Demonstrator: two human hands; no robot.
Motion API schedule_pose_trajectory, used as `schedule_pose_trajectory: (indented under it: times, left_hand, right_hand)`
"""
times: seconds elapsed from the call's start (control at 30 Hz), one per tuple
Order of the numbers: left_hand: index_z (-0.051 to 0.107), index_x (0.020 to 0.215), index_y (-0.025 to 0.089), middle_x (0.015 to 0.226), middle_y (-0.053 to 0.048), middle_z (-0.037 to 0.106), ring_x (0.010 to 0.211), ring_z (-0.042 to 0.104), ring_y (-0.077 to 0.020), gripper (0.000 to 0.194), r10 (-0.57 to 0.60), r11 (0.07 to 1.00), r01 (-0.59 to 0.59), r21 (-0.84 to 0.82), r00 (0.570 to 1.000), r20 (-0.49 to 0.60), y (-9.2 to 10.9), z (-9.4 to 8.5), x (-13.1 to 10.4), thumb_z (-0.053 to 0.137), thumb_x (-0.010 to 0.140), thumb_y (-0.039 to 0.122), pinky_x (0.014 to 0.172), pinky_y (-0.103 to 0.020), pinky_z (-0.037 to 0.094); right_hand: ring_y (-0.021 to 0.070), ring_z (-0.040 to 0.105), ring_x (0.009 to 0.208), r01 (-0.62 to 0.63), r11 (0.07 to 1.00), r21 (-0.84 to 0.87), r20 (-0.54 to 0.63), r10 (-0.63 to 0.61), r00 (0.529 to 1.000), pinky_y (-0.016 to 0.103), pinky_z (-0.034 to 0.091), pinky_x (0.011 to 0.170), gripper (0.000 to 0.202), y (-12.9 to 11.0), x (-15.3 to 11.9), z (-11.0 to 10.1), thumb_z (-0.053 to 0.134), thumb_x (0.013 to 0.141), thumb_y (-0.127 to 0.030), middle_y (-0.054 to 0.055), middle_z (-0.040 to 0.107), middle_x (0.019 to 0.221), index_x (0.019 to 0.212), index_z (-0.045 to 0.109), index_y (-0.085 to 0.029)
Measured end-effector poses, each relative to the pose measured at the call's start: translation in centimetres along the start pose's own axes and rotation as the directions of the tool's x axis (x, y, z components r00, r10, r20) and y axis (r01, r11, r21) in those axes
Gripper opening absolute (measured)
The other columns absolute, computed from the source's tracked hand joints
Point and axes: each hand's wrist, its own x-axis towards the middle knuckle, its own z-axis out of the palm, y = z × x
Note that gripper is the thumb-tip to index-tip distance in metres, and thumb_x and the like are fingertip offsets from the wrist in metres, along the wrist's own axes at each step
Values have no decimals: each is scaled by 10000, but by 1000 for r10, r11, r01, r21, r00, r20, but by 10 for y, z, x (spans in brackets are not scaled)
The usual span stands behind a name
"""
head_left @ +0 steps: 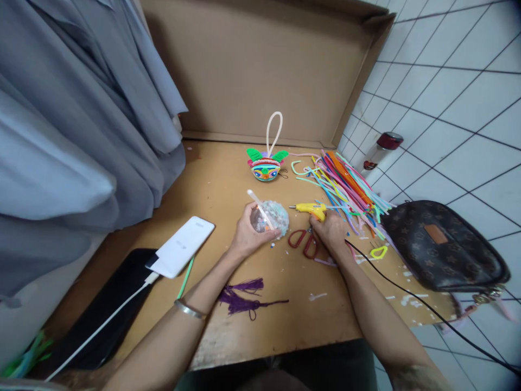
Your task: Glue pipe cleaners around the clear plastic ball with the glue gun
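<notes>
nearest us on the smooth tan tabletop we record purple tassels, thread-fringed and limp, lying flat between the forearms. a plain metal bangle circles the left wrist.

beyond these, we find the left hand curled around a rounded, pale blue ball, its surface nubbly and partly translucent, near the middle of the table. a slim whitish rod slants across it; we cannot tell whether the fingers pin it. the right hand is closed about the handle of a yellow plastic glue gun, its metal nozzle pointing at the ball but apart from it. just below the gun we note scissors with dark red loop handles.

farther off, we observe fuzzy, many-coloured stems in a loose heap, then a rounded ornament with green ears and a white upright loop. a flat brown cardboard panel stands behind.
</notes>
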Motion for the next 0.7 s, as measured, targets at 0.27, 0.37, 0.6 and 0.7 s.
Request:
schedule_pose_trajectory:
  times: [0.27,0.37,0.6,0.7]
  left_hand:
    - [481,1236,194,1227,-113,660,1162,639,-292,841,13,999,-13,-30,1000,7,0,1,2,888,532,410,1046,-453,492]
    - [497,1236,177,1218,-121,667,1173,634,-301,854,-8,999,8,-52,1000,5,1,1,2,891,514,402,1061,-459,478]
    - [520,1234,167,1189,-112,682,1133,650,-291,838,15,999,-13,-51,999,32,1,-1,4,886,511,383,1020,-437,500]
    - [538,1239,168,1223,-117,670,1139,644,-295,844,25,1000,-26,10,999,42,2,-5,5,891,505,387,1034,-443,489]
  right_hand:
    - [240,625,757,126,896,425,-254,-15,967,356,474,709,411,4,3,-7,587,737,-511,112,716,851,907,684,-150]
    - [214,619,717,166,830,533,-278,-13,960,342,488,685,411,-4,-5,-11,613,729,-501,90,706,837,944,664,-154]
    - [208,597,679,318,798,512,-344,-149,927,352,507,671,478,-16,-21,-18,638,735,-582,82,700,819,964,652,-162]
    - [211,599,686,366,793,486,-362,-198,911,355,513,671,463,-18,-25,-26,639,747,-591,80,693,819,946,644,-172]
